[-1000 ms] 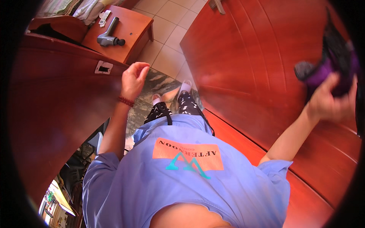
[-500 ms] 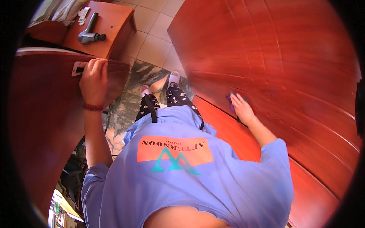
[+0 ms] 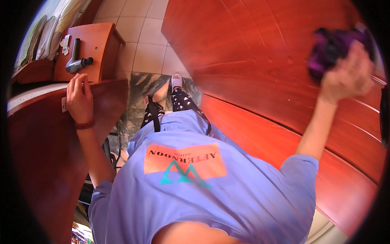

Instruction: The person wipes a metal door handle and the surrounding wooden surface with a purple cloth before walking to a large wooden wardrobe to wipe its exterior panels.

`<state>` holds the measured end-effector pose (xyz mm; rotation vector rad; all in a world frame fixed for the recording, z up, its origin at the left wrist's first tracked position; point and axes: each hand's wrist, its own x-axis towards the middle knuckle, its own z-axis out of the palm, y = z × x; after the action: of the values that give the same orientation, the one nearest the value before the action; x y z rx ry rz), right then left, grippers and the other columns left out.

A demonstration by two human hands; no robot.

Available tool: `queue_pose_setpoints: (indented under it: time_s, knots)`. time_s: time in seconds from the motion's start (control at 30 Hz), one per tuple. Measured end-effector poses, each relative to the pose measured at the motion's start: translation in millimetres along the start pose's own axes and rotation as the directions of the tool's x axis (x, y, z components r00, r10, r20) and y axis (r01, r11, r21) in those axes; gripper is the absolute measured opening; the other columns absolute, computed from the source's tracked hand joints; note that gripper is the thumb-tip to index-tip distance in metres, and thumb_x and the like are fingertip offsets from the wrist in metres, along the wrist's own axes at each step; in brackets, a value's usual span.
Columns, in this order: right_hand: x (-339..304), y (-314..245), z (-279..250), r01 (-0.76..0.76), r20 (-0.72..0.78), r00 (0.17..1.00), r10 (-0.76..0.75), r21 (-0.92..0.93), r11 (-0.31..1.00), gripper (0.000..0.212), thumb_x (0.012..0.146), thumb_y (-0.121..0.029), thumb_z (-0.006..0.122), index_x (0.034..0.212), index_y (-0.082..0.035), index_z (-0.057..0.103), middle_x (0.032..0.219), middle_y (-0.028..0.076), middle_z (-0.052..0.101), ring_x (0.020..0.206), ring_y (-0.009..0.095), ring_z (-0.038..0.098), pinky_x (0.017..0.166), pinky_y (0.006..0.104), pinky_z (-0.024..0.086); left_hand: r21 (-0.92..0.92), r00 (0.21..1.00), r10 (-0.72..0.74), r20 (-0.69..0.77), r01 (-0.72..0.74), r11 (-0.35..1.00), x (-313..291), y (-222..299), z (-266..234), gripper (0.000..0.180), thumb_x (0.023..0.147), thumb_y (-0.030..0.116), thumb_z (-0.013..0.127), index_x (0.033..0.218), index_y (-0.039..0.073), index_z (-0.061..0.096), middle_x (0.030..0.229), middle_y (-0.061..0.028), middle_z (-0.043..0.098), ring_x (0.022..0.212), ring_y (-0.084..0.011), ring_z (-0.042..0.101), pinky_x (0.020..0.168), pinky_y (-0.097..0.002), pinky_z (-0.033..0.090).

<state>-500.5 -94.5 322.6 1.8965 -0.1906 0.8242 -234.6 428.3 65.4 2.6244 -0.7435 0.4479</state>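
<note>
My left hand (image 3: pixel 80 98) has its fingers bent over the top edge of a dark red wooden door (image 3: pixel 44 138), beside the small pale lock plate (image 3: pixel 63 104) in the door's edge. A beaded bracelet circles that wrist. Stretched out at the far right, my right hand (image 3: pixel 350 78) is smeared by motion. It holds a purple and black cloth (image 3: pixel 325 53) against or just over a large reddish wooden panel (image 3: pixel 260 44); whether the two touch, I cannot tell. The hand hides part of the cloth.
At the upper left, a small wooden table (image 3: pixel 99 53) carries a grey massage gun (image 3: pixel 75 61) and a white remote control (image 3: pixel 65 44). Folded bedding (image 3: pixel 50 34) lies beyond it. A red ledge (image 3: pixel 252 126) runs below the panel. Pale floor tiles (image 3: pixel 138 32) meet dark marble tiles (image 3: pixel 142 83).
My right hand has swept outward to the right and farther up with the cloth, which now shows larger. My left hand stays at the door's edge. The view has shifted slightly.
</note>
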Motion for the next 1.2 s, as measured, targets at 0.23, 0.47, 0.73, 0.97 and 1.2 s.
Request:
queue_pose_setpoints:
  time_s: [0.23, 0.47, 0.73, 0.97, 1.2]
  knots:
    - [-238, -136, -16, 0.263, 0.439, 0.551, -0.710, 0.716, 0.647, 0.054, 0.089, -0.012, 0.055, 0.142, -0.001, 0.053, 0.150, 0.006, 0.050, 0.147, 0.023, 0.038, 0.124, 0.0469, 0.027, 0.288, 0.970, 0.162, 0.182, -0.210, 0.934, -6, 0, 9, 0.010, 0.093, 0.013, 0.065, 0.100, 0.007, 0.069, 0.111, -0.0078, 0.068, 0.111, -0.0287, 0.062, 0.101, -0.0414, 0.047]
    - [-154, 19, -77, 0.191, 0.475, 0.851, -0.223, 0.115, 0.975, 0.047, 0.097, -0.009, 0.049, 0.141, -0.020, 0.062, 0.150, 0.000, 0.054, 0.143, 0.028, 0.044, 0.120, 0.0539, 0.022, 0.353, 0.970, 0.115, 0.212, -0.186, 0.917, -10, 0, 13, 0.010, 0.092, 0.016, 0.066, 0.098, 0.008, 0.067, 0.106, -0.0067, 0.067, 0.111, -0.0271, 0.061, 0.100, -0.0405, 0.047]
    - [-42, 201, -140, -0.228, -0.027, 0.954, 0.297, -0.711, 0.666, 0.039, 0.097, -0.022, 0.063, 0.130, -0.001, 0.062, 0.125, 0.022, 0.060, 0.111, 0.043, 0.058, 0.092, 0.0538, 0.046, 0.410, 0.957, 0.101, 0.271, -0.210, 0.888, -13, -6, 13, 0.010, 0.091, 0.017, 0.068, 0.094, 0.007, 0.067, 0.103, -0.0076, 0.068, 0.112, -0.0269, 0.060, 0.103, -0.0413, 0.045]
    - [-251, -3, -115, 0.069, 0.584, 0.706, -0.401, 0.506, 0.860, 0.046, 0.090, -0.011, 0.056, 0.136, -0.012, 0.062, 0.142, 0.003, 0.056, 0.141, 0.021, 0.046, 0.112, 0.0429, 0.039, 0.403, 0.952, 0.119, 0.283, -0.230, 0.886, -12, -9, 14, 0.012, 0.091, 0.018, 0.068, 0.091, 0.006, 0.068, 0.100, -0.0072, 0.068, 0.110, -0.0268, 0.061, 0.102, -0.0410, 0.046]
    - [-266, 0, -124, 0.151, 0.568, 0.602, -0.561, 0.609, 0.779, 0.047, 0.090, -0.010, 0.057, 0.137, -0.006, 0.060, 0.147, 0.007, 0.054, 0.143, 0.022, 0.044, 0.121, 0.0427, 0.031, 0.404, 0.948, 0.171, 0.269, -0.272, 0.873, -14, -13, 16, 0.012, 0.092, 0.017, 0.066, 0.092, 0.006, 0.068, 0.097, -0.0079, 0.068, 0.109, -0.0279, 0.060, 0.102, -0.0419, 0.045]
